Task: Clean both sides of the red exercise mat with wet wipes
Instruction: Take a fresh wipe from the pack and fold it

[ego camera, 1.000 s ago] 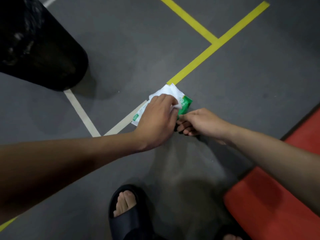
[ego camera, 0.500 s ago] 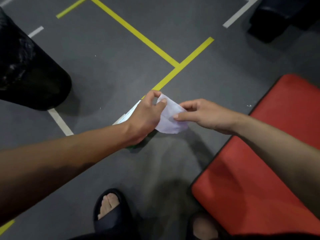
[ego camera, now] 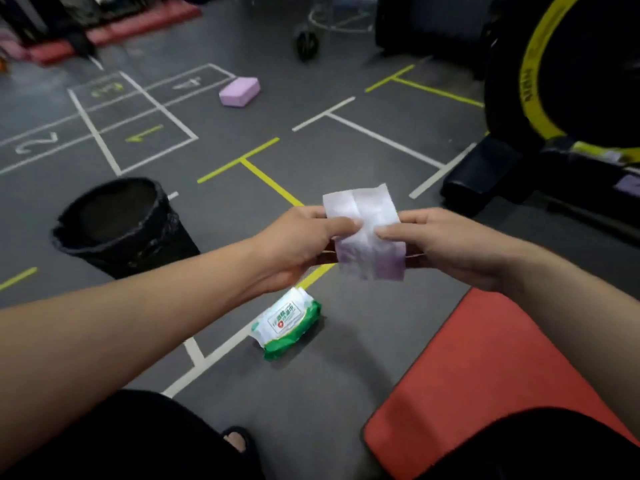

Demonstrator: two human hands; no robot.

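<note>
A single wet wipe [ego camera: 363, 230] is pinched between the left hand [ego camera: 304, 240] and the right hand [ego camera: 446, 244], while the red exercise mat [ego camera: 485, 375] lies below-right, nearer the right hand.

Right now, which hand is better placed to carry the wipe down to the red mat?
Probably the right hand. It pinches the wet wipe and sits nearly above the red mat. The left hand also pinches it but is farther from the mat, over the floor by the wipes pack.
</note>
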